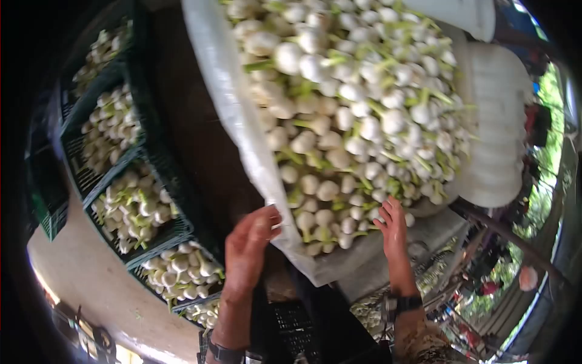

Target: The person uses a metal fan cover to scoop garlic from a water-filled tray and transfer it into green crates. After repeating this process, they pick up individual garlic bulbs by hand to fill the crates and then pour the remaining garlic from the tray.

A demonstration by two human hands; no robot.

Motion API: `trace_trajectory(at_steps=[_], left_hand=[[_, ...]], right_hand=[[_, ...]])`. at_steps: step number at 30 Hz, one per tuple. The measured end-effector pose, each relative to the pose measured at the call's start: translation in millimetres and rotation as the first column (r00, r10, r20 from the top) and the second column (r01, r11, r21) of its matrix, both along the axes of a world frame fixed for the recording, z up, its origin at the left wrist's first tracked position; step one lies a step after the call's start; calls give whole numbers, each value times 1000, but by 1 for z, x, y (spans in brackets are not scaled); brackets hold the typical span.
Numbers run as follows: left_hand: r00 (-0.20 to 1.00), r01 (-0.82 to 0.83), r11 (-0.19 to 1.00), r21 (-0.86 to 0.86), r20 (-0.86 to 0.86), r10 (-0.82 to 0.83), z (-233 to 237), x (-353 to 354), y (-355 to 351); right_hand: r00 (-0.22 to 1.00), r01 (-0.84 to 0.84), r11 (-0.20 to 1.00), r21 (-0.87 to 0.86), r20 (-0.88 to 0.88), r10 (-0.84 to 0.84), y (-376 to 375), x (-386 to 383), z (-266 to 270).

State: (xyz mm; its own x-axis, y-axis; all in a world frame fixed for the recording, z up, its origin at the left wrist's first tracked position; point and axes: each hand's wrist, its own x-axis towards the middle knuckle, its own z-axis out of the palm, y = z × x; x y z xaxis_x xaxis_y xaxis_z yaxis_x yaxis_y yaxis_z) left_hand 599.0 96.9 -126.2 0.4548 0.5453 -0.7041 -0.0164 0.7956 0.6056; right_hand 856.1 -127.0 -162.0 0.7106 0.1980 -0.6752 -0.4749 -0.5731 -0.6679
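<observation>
A large heap of white garlic bulbs with short green stems lies on a table lined with pale plastic sheeting. My left hand is at the sheet's near left edge, its fingers loosely bent and slightly blurred, with nothing visible in them. Over the near right corner of the heap is my right hand, fingers apart and pointing at the closest bulbs. It holds nothing that shows. Both wrists wear dark bands.
Dark green crates filled with garlic bulbs stand in a row on the left. A bulging white container is beyond the heap on the right. Below me is a dark crate. A metal rail runs along the right.
</observation>
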Motion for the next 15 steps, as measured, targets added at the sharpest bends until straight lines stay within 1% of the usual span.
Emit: trace_trajectory(at_steps=[1, 2, 3, 5, 6, 7, 9, 10, 11, 12, 13, 14, 15], left_hand=[[985, 158, 987, -23, 67, -156, 2, 41, -13], [960, 280, 957, 71, -45, -278, -24, 71, -31], [910, 403, 901, 160, -177, -376, -62, 96, -50], [812, 496, 802, 334, -505, -293, -127, 127, -61], [801, 442, 881, 167, -516, -305, -146, 137, -64], [813, 416, 908, 59, -472, -341, -187, 141, -70], [939, 194, 977, -93, -270, -212, -196, 156, -72], [927, 183, 965, -189, -293, -233, -231, 153, -82], [911, 240, 947, -212, -287, -295, -229, 152, -90], [896, 288, 929, -233, -276, -347, -215, 156, -93], [883, 329, 911, -250, -262, -391, -205, 160, -96], [884, 313, 927, -207, -294, -364, -221, 152, -108], [892, 294, 930, -220, -287, -350, -219, 154, -111]], right_hand=[[999, 40, 995, -87, -33, -43, -31, 28, -19], [984, 139, 982, -132, -97, -152, -45, 46, -35], [951, 230, 958, -172, -168, -259, -52, 61, -53], [853, 354, 905, -236, -315, -416, -69, 88, -103], [788, 401, 877, -264, -387, -478, -67, 101, -127], [817, 377, 913, -158, -408, -408, -66, 110, -153], [858, 328, 945, 20, -424, -289, -74, 103, -189], [836, 335, 941, -40, -448, -317, -65, 98, -189], [808, 340, 935, -106, -476, -347, -62, 91, -185], [744, 421, 906, 50, -590, -313, -67, 85, -200], [760, 400, 913, 76, -584, -285, -76, 81, -206], [776, 382, 918, 105, -576, -257, -58, 68, -184], [794, 368, 919, 142, -562, -232, -50, 61, -174]])
